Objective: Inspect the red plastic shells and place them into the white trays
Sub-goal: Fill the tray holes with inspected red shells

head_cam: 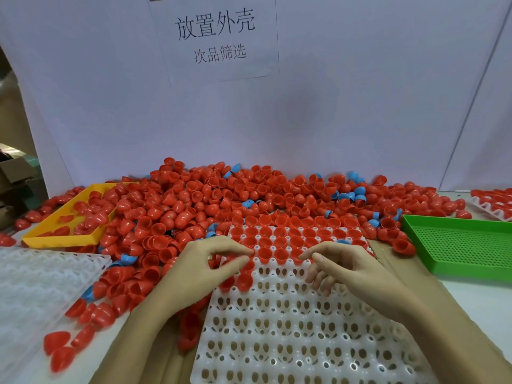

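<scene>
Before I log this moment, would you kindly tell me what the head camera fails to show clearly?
- Left hand: motion-blurred fingertips; whether they pinch a red plastic shell is unclear.
- Cells of the white perforated plastic tray beneath both hands: hidden, including by the right hand.
- Second white tray with shells: cut off by the right edge.
- Yellow plastic tray: contents blurred.
- Shell defects: too small to judge.

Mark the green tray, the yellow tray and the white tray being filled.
green tray [457, 249]: head view, on its perforated floor.
yellow tray [59, 241]: head view, on its near rim.
white tray [291, 328]: head view, on its empty near cells.
</scene>
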`<state>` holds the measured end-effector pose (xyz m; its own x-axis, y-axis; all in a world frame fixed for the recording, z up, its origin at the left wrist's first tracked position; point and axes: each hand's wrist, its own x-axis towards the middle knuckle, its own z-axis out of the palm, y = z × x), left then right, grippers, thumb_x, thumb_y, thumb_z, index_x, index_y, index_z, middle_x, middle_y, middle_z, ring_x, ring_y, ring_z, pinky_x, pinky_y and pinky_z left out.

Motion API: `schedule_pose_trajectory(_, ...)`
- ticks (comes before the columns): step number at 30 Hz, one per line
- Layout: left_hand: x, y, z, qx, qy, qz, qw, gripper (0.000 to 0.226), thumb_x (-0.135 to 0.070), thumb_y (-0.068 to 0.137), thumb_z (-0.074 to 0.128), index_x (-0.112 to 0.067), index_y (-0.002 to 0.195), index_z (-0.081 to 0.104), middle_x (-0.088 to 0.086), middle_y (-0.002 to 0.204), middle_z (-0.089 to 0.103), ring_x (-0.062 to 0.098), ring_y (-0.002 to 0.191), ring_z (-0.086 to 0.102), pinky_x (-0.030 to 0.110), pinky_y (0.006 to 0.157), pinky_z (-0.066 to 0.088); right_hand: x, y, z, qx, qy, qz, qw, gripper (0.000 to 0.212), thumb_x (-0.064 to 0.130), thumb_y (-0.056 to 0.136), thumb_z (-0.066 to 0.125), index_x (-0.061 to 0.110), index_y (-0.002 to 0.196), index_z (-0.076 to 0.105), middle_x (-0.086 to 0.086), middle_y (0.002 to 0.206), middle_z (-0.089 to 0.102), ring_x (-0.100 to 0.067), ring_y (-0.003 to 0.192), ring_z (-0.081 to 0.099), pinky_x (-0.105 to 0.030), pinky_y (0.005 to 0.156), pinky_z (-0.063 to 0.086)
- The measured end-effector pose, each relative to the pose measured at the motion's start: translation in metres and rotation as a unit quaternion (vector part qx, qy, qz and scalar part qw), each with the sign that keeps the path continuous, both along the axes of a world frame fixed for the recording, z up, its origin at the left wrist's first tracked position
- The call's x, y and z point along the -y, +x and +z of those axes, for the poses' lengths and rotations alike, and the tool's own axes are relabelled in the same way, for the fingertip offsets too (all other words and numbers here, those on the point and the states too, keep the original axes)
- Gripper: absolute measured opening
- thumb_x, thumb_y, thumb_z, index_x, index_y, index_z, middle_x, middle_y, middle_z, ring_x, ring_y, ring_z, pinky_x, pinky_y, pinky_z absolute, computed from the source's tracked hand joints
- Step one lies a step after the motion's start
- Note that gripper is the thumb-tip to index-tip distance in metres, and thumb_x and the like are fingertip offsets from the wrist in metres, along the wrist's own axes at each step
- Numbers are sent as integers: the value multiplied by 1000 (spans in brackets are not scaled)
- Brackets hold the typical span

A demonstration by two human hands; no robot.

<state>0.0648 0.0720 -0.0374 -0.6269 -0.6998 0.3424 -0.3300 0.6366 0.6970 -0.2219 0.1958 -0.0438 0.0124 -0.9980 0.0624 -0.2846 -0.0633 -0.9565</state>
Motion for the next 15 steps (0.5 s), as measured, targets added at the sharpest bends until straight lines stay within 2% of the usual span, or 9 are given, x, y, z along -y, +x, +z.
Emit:
schedule_pose_trajectory(2, 10, 2, -2, -50, 0, 69, 996, 17, -28, 98, 70, -39, 109, 78, -25, 107, 75, -3, 104, 69, 11, 91, 51, 0, 0, 1, 2, 0, 1, 1000, 23, 31, 106, 57, 21, 116, 76, -12, 97, 78, -29, 86, 76, -33, 77, 62)
schedule_pose_trajectory(4, 24, 6, -10, -53, -46, 160, 985, 19, -21, 100, 67, -33, 112, 76, -24, 109, 73, -4, 107, 66, 11, 92, 49, 0, 0, 2, 1, 2, 2, 1000, 23, 31, 106, 57, 20, 116, 75, -11, 97, 78, -28, 86, 76, -32, 77, 62)
schedule_pose_trajectory(7, 46, 12, -26, 70, -114, 212, 968, 26, -17, 103, 62, -25, 126, 70, -19, 127, 62, 5, 124, 53, 25, 106, 40, -1, 1, 3, -1, 6, 2, 1000, 23, 29, 106, 58, 17, 116, 75, -11, 97, 78, -28, 85, 76, -32, 76, 61)
schedule_pose_trajectory(10, 59, 11, -37, 156, -136, 183, 961, 21, -20, 105, 57, -27, 118, 72, -13, 133, 62, 12, 133, 49, 35, 109, 34, -1, 3, 4, -2, 6, 1, 1000, 23, 28, 107, 57, 17, 116, 75, -11, 96, 78, -27, 85, 76, -30, 75, 61)
schedule_pose_trajectory(11, 62, 10, -39, 175, -140, 185, 957, 22, -24, 107, 53, -29, 117, 73, -14, 138, 60, 11, 138, 45, 36, 111, 30, -2, 3, 4, -2, 7, 1, 1000, 23, 28, 107, 57, 17, 116, 75, -11, 96, 78, -28, 85, 76, -30, 75, 61)
schedule_pose_trajectory(15, 67, 8, -46, 266, -157, 199, 930, 40, -38, 112, 31, -39, 135, 64, -18, 157, 44, 5, 149, 27, 35, 118, 17, -2, 3, 4, -6, 13, 0, 1000, 23, 29, 106, 58, 18, 116, 75, -10, 97, 78, -27, 86, 76, -30, 76, 61)
